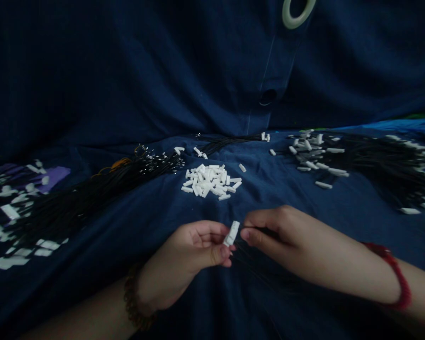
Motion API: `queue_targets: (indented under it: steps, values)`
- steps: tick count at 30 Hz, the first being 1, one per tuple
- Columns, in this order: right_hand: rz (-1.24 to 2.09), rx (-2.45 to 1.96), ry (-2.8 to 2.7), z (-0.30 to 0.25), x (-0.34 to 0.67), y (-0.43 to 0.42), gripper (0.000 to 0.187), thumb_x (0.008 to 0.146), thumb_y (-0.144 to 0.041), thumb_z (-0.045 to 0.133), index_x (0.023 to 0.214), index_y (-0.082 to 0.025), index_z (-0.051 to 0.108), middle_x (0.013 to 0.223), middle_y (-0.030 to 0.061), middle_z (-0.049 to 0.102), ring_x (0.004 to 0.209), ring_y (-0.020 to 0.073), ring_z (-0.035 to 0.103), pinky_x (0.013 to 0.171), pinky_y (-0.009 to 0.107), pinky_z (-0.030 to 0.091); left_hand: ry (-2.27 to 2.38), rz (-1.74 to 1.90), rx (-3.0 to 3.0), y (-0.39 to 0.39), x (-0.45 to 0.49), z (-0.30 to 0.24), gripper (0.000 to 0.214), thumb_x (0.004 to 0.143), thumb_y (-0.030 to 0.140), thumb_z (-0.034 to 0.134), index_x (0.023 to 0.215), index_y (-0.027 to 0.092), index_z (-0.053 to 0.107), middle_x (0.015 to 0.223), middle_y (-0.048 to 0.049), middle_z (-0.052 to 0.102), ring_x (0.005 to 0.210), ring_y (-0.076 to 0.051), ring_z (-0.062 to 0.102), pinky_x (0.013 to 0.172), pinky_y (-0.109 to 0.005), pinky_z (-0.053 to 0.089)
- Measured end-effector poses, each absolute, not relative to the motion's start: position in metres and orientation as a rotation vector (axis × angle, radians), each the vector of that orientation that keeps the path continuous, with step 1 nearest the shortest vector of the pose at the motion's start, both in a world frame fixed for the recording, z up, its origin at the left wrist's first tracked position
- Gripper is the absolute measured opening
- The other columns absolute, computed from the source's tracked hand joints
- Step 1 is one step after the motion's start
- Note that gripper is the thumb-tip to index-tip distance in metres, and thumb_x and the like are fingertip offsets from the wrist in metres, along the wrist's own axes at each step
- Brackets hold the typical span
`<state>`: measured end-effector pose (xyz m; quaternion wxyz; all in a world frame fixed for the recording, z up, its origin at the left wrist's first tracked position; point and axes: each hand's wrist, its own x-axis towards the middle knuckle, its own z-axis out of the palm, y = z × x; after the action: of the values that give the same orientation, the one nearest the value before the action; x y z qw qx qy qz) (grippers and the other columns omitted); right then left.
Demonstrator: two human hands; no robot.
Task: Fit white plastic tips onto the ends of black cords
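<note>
My left hand (187,257) pinches a small white plastic connector (231,233) between thumb and fingers. My right hand (279,236) is closed in a pinch right beside it, gripping thin black wires (255,257) that trail down and back under the hand. The two hands almost touch at the connector. Just beyond them lies a heap of loose white connectors (210,181) on the dark blue cloth (163,94).
A long bundle of black wires (102,186) lies to the left, with white-tipped ones (10,226) at the far left. Another pile of wires with white connectors (357,163) is at the right. A pale tape ring (298,14) sits at the top.
</note>
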<state>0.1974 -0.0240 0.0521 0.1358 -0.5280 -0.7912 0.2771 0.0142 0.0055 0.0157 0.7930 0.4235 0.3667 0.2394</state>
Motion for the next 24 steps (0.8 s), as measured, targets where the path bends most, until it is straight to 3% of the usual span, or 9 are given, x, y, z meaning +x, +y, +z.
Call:
queue_targets:
  steps: [18,24]
  values:
    - [0.768,-1.621,-2.3,0.0493,0.1931,-0.0269,0.028,0.088,-0.029,0.038,0.064,-0.019,0.051,0.056,-0.0051,0.047,0.048,0.0061,0.039,0.046,0.019,0.024,0.856,0.431,0.953,0.0072,0.0131,0.0143,0.018,0.066,0.015,0.067,0.083,0.013,0.064,0.078,-0.0022,0.062,0.07,-0.009,0.053,0.066,-0.02,0.039]
    - [0.692,-1.673,-2.301,0.0497,0.189,-0.0238,0.027,0.088,-0.027,0.038,0.066,-0.019,0.052,0.057,-0.0042,0.049,0.048,0.007,0.041,0.047,0.019,0.026,0.852,0.42,1.006,0.0071,0.0122,0.0149,0.016,0.067,0.023,0.067,0.08,0.014,0.064,0.073,-0.0012,0.059,0.061,-0.008,0.046,0.052,-0.019,0.034]
